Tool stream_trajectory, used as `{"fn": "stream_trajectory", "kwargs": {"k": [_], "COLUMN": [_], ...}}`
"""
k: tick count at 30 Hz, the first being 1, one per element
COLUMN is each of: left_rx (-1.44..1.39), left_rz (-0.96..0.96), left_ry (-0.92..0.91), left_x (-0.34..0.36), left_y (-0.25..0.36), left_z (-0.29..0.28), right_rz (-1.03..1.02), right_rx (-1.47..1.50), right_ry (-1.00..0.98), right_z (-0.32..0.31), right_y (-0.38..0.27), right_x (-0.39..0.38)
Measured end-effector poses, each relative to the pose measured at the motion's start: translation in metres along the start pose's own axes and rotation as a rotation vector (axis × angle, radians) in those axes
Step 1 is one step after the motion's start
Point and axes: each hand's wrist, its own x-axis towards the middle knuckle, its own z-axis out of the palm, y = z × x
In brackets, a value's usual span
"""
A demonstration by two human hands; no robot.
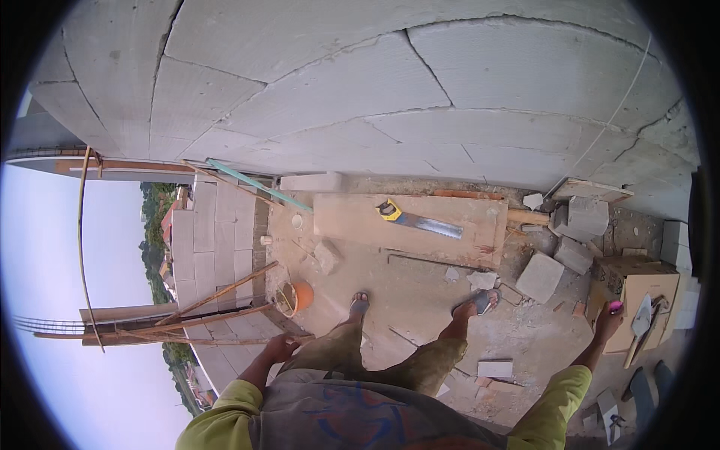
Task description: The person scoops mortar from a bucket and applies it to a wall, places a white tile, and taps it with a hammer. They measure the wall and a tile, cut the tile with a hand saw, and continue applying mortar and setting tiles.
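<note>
My right hand (608,324) is stretched out to the right and closed on a small pink object (616,307), whose kind I cannot make out. Just beyond it stands a cardboard box (616,289). A trowel (642,316) with a pale metal blade lies on the box, beside another tool whose kind is unclear. My left hand (280,349) hangs by my left leg with its fingers curled in, and nothing shows in it. Ahead of my feet a handsaw (431,224) with a yellow and black handle lies on a flat board (345,229).
A block wall (352,82) rises in front. Broken blocks (540,277) lie at the right. An orange bucket (302,295) stands near a low wall (225,217) at the left. Wooden poles (217,318) lean there, and a thin metal bar (427,259) lies on the floor.
</note>
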Motion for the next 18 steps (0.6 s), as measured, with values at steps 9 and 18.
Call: {"fn": "stream_trajectory", "kwargs": {"k": [9,18], "left_rx": [-0.092,-1.020], "left_rz": [0.542,0.421], "left_ry": [-0.101,-0.027], "left_x": [-0.020,0.017], "left_y": [0.097,-0.169], "left_z": [-0.019,-0.013], "right_rz": [-0.466,-0.521], "right_rx": [0.390,0.238], "right_ry": [-1.391,-2.142], "right_z": [-0.055,-0.060], "right_y": [-0.348,-0.591], "right_x": [-0.493,-0.789]}}
